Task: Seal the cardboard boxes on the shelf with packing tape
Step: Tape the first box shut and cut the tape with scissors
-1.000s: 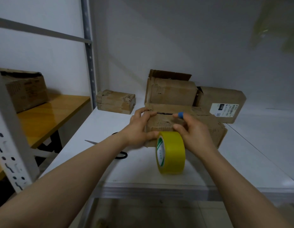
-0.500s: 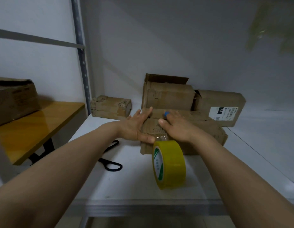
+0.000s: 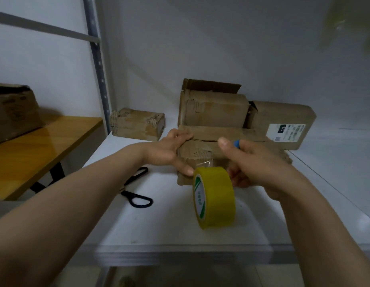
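A flat, worn cardboard box [image 3: 202, 150] lies in the middle of the white shelf [image 3: 159, 224]. My left hand [image 3: 169, 152] grips its left end, fingers on top and thumb on the front face. A yellow tape roll [image 3: 214, 195] stands on edge just in front of the box. A shiny bit of tape shows on the box front above the roll. My right hand [image 3: 254, 168] hovers over the box's right part with the thumb raised and a blue cover on one fingertip. Its lower fingers curl beside the roll's right side; whether they hold it is hidden.
Black scissors [image 3: 136, 191] lie on the shelf to the left. Behind stand a taller box with an open flap [image 3: 213, 108], a labelled box [image 3: 283, 123] and a small box [image 3: 136, 123]. A wooden table [image 3: 41, 148] with another box lies beyond the shelf post [image 3: 97, 65].
My right hand has lifted off the top of the box and drawn back toward the roll, its fingers now curled. My left hand stays on the box's left end.
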### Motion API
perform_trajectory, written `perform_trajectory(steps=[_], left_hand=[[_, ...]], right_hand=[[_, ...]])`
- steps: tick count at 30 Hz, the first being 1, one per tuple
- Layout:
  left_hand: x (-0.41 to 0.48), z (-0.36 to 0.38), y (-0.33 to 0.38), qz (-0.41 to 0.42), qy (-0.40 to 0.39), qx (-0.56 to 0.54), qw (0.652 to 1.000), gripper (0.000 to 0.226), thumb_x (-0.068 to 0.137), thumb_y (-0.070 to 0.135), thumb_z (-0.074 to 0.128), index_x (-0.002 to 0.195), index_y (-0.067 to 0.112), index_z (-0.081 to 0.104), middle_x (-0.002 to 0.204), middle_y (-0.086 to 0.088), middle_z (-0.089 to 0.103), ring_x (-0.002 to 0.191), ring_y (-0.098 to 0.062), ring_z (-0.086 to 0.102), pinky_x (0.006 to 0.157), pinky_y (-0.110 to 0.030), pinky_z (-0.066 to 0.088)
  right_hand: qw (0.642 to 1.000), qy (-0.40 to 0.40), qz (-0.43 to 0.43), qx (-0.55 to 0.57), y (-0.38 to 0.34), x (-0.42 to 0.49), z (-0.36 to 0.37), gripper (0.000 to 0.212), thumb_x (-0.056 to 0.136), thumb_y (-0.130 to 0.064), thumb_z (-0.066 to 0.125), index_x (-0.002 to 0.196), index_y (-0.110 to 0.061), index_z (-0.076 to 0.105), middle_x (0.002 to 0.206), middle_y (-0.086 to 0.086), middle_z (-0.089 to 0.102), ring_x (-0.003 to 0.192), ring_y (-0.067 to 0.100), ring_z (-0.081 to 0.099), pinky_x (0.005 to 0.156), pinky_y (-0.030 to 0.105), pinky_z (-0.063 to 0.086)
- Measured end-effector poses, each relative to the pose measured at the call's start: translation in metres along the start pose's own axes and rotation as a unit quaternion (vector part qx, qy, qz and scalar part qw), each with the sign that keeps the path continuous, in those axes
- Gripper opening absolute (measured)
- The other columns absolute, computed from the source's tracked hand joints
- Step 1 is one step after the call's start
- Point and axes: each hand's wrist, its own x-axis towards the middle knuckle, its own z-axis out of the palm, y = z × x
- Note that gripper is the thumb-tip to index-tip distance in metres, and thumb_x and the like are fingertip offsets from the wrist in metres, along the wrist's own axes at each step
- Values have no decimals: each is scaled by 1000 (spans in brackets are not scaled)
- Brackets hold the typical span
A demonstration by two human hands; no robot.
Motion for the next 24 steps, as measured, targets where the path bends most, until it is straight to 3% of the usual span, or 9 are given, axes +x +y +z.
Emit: perform_trajectory(steps=[3,5,8,12,15,19,22,24], left_hand=[[-2,0,1,-2,-7,4,1000,131,69,48,88,161,35,-5,164,10,-24,153,-18,-10,121,-36,4],[-1,4,-1,-4,-5,3,1000,136,64,54,89,160,37,-7,163,8,-31,152,-17,-20,123,-41,-2],[5,12,-12,38,13,-9,999,141,51,70,88,158,46,-2,164,14,-25,154,-16,-16,126,-50,4],[6,16,-15,44,22,-28,998,140,53,67,86,159,42,-1,163,16,-26,153,-11,-11,126,-40,4],[1,19,-11,52,41,-10,998,133,59,70,82,158,42,-1,165,14,-23,153,-13,-9,124,-38,2],[-5,7,-4,40,23,65,997,131,56,82,69,159,37,3,167,7,-8,153,-18,-1,126,-51,3],[-3,-4,-5,40,45,-80,995,112,58,86,59,153,34,28,157,6,21,146,-23,23,120,-47,23],[8,-3,-9,39,126,-234,963,92,79,86,41,150,28,38,158,3,30,147,-21,27,120,-46,22]], right_hand=[[999,-44,6,9,12,5,14,59,85,-73,55,115,-22,59,100,5,73,91,22,73,72,38,62],[998,-43,19,41,17,9,21,60,86,-71,57,127,-27,56,105,-1,70,93,16,70,64,32,58],[992,-46,43,108,19,8,25,71,88,-68,59,147,-34,41,116,-4,68,90,12,73,56,24,56],[980,-97,45,167,22,0,25,90,77,-61,71,154,-41,29,123,-6,66,96,14,73,63,30,60],[973,-112,28,202,26,-3,22,98,62,-46,78,149,-38,35,118,-5,69,96,18,74,69,34,60],[961,-88,43,260,30,4,18,92,63,-33,80,146,-33,42,123,3,69,101,24,74,87,47,59],[955,-81,44,283,29,10,20,75,73,-26,79,141,-35,48,121,8,71,104,30,72,96,54,55],[954,-70,40,289,29,11,25,55,85,-21,75,133,-35,54,117,9,72,103,32,73,96,55,55]])
